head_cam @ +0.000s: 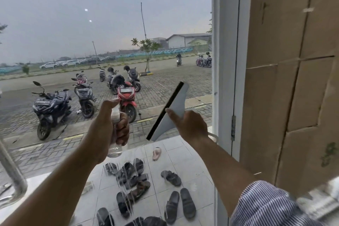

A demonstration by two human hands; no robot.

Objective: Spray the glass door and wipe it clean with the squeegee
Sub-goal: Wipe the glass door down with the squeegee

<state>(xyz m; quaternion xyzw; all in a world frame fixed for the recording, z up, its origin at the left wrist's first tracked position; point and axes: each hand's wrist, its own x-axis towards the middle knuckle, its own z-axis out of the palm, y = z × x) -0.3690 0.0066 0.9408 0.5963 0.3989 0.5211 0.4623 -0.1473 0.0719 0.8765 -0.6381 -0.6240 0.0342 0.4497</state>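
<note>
My left hand point(108, 123) is gripping the spray bottle point(115, 149), probably light and slick, around its neck; my right hand point(191, 127) is clasping the stiff squeegee point(177, 101) by its handle.

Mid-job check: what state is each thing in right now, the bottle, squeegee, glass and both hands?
bottle: upright, off the glass.
left hand: grips the bottle, thumb on its top.
squeegee: raised, black blade tilted; contact with the glass unclear.
right hand: grips the squeegee's handle.
glass door: wet runs on the lower part, none seen higher up.
</note>
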